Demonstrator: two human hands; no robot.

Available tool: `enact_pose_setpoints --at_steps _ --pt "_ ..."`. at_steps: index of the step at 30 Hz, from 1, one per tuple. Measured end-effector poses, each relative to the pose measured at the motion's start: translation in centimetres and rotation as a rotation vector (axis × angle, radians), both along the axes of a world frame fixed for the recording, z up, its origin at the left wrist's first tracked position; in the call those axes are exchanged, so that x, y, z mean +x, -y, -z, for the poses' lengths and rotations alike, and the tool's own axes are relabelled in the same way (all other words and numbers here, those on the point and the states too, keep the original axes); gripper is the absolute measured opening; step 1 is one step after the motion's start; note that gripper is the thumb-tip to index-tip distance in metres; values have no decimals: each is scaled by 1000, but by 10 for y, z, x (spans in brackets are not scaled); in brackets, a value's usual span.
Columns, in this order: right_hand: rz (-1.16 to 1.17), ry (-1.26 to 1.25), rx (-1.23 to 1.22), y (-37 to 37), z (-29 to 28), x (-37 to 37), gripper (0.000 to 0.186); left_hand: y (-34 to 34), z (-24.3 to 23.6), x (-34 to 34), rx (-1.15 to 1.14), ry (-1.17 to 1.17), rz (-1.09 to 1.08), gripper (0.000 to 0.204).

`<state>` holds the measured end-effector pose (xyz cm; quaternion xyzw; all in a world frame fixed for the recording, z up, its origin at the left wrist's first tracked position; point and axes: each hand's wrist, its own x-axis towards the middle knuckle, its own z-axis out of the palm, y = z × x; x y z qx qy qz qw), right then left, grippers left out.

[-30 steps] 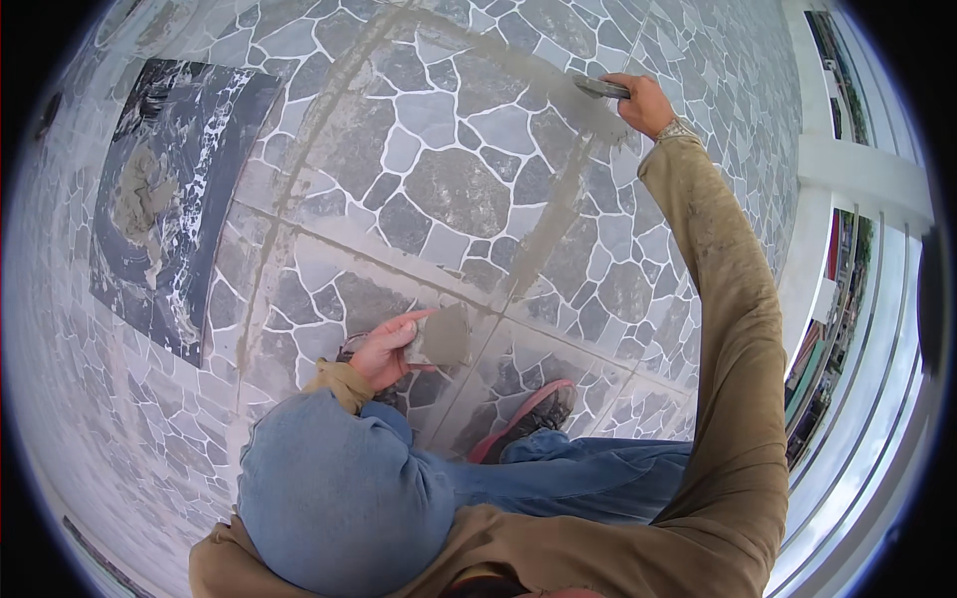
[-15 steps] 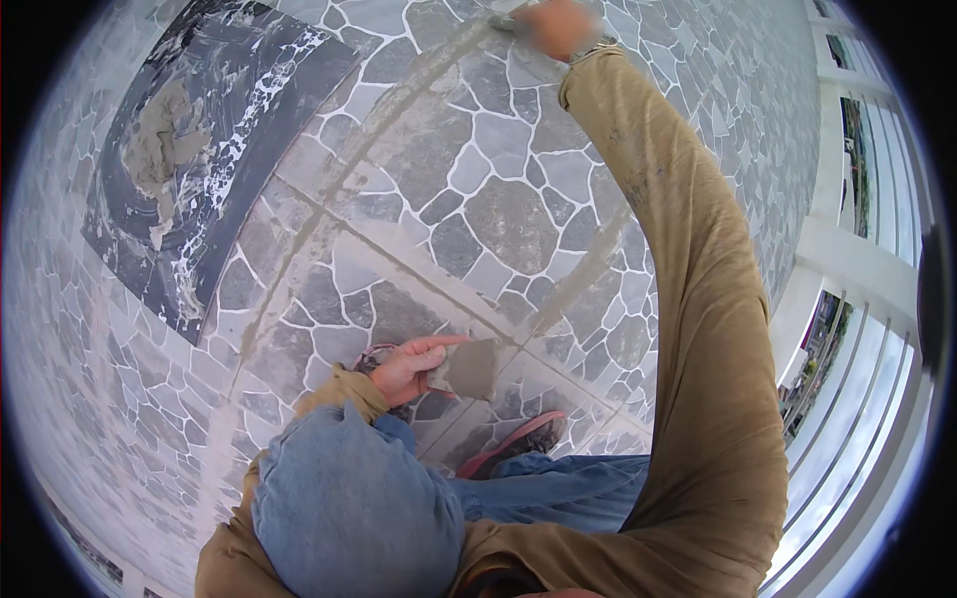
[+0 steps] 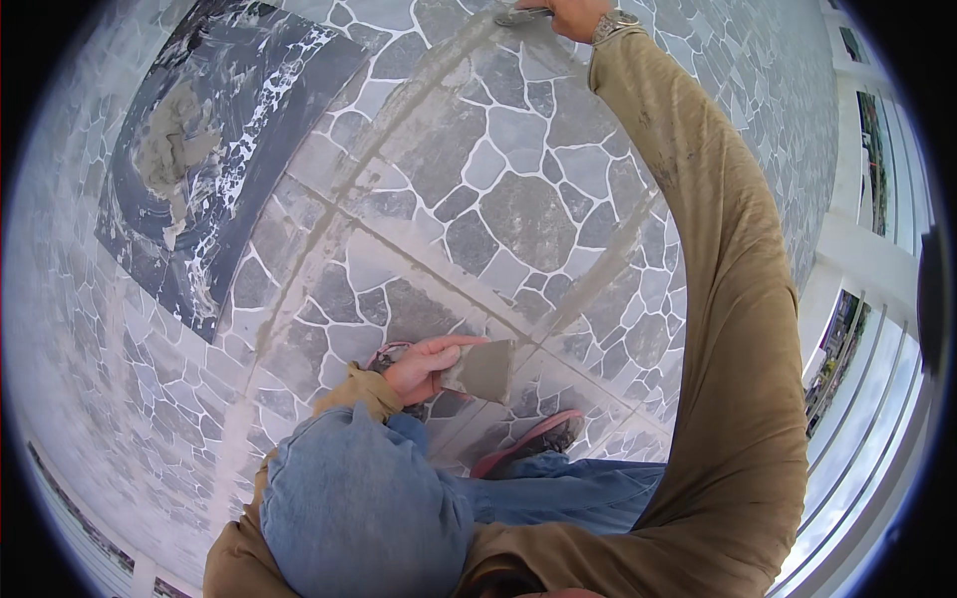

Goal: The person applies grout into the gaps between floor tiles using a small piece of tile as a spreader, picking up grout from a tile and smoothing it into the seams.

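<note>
In the head view, your left hand (image 3: 424, 369) pinches a grey-smeared flat scraper (image 3: 483, 371) above the stone-patterned floor (image 3: 528, 219); your right hand (image 3: 578, 15), cut by the top edge, clasps a small trowel (image 3: 523, 16) at a grey joint (image 3: 404, 110). A dark sheet (image 3: 309, 85) bearing grey paste (image 3: 174, 145) lies left.

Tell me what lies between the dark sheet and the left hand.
In the head view, patterned floor tiles lie between the dark sheet and the left hand, crossed by a smeared joint; a shoe shows beside the hand.
</note>
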<state>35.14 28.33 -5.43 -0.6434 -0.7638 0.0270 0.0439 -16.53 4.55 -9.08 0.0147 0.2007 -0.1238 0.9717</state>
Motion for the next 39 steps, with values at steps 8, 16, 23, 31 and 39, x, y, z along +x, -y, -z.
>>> enact_pose_setpoints --at_steps 8,16,23,31,39 --pt "112 84 -104 48 -3 9 43 5 -6 7 73 -69 19 47" --pt "162 54 -161 185 -12 44 50 10 -1 14 179 -77 15 54" --pt "207 167 -303 300 -32 73 53 16 -4 13 240 -97 11 56" --pt "277 290 -500 431 -35 117 56 20 -6 11 263 -76 -23 56" --pt "1194 -1169 118 455 -65 23 56 -10 -31 46 406 -124 -91 43"
